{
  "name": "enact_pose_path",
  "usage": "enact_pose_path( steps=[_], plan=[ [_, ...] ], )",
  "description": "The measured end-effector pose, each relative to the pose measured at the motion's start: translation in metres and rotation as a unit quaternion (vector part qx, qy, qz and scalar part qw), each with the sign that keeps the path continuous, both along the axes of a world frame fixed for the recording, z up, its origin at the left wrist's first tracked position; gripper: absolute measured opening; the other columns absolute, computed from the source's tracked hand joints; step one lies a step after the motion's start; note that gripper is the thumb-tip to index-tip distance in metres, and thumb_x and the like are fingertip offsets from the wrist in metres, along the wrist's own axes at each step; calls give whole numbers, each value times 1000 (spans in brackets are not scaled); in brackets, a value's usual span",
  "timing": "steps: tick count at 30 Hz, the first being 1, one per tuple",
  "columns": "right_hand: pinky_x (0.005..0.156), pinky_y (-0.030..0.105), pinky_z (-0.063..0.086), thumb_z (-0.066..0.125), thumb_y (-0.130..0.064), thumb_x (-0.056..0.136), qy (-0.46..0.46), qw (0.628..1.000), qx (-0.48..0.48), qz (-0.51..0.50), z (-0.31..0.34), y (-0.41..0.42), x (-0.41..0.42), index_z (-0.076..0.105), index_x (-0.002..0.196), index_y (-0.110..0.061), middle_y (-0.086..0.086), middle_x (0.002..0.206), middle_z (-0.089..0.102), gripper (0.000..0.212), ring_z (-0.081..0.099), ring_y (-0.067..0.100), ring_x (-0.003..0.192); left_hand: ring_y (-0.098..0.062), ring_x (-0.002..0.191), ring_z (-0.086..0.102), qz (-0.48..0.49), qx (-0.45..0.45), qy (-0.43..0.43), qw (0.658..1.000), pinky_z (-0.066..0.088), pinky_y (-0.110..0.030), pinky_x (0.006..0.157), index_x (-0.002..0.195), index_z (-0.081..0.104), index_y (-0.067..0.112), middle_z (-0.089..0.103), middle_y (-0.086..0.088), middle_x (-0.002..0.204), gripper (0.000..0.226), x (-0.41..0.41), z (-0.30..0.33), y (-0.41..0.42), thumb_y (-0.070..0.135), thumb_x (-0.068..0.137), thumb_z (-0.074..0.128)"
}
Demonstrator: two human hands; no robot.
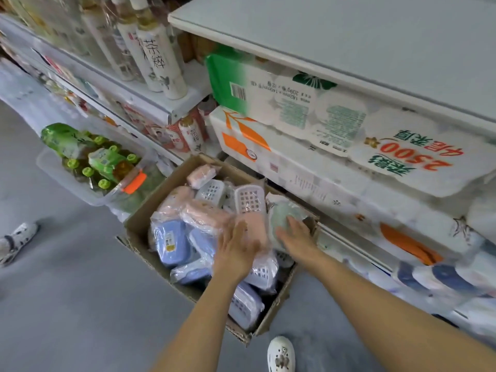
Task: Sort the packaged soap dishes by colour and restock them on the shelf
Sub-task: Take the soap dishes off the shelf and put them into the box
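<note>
Reaching into an open brown cardboard box (139, 226) on the grey floor (67, 304), both hands work among plastic-wrapped soap dishes. Left hand (236, 248): fingers (243, 226) straight and spread, motion-blurred, laid flat against a wrapped pink soap dish (255, 226); whether they bear its weight cannot be told. Right hand (295, 237): fingers (283, 236) extended over a wrapped pale green soap dish (279, 213) at the box's right wall; fingertips blurred, grip not discernible. Both forearms bare, entering from the lower edge, converging over the box.

Box contents: blue soap dishes (171, 240) at left, pink soap dishes (201, 213) centre, white perforated soap dishes (248, 200) toward the back; lower layers hidden.

Adjacent: white metal shelf (349, 49) above stacked tissue packs (322, 124); clear plastic bin (67, 183) of green-capped bottles (88, 171); white shoe (280, 354), partly cut off.
</note>
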State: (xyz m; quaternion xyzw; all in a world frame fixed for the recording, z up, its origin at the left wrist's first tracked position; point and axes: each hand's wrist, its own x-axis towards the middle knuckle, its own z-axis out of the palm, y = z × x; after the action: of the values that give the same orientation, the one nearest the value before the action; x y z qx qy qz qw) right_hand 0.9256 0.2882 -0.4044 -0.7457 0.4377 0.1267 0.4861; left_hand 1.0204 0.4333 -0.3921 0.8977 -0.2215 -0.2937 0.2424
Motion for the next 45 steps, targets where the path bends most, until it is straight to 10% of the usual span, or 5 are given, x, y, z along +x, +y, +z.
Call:
enact_pose_path(
  steps=[10,20,29,38,45],
  plan=[
    [119,47,16,49,-45,94,88,980,-66,165,3,-18,6,7,156,-27,4,163,3,76,10,33,147,-25,148,18,-145,83,10,986,20,-40,119,155,23,21,21,-1,162,63,11,9,5,45,101,45],
    [89,33,44,49,-37,96,-78,938,-321,103,167,-16,-94,40,141,-29,-4,142,40,47,47,21,123,-24,128,47,-178,-89,-208,958,41,-40,103,145,43,21,53,-2,139,65,-45,139,-28,53,90,55],
    [79,33,49,52,-34,95,-169,848,-501,-36,291,-66,-237,46,138,-30,-7,132,51,43,53,17,115,-18,109,60,-237,-307,-332,860,53,-42,85,136,47,29,64,7,120,56,-160,270,-117,52,85,57],
    [80,32,46,60,-30,92,-185,767,-594,-155,353,-148,-429,51,135,-26,-6,130,55,44,54,17,112,-2,109,54,-298,-429,-218,825,46,-30,94,138,46,32,58,15,123,56,-333,337,-228,39,88,68],
    [92,38,41,65,-30,88,-110,777,-577,-228,363,-238,-570,45,139,-25,1,143,43,55,40,24,126,-11,130,42,-347,-399,-131,838,39,-32,105,148,33,30,41,9,144,74,-449,342,-333,41,85,71]
  ],
)
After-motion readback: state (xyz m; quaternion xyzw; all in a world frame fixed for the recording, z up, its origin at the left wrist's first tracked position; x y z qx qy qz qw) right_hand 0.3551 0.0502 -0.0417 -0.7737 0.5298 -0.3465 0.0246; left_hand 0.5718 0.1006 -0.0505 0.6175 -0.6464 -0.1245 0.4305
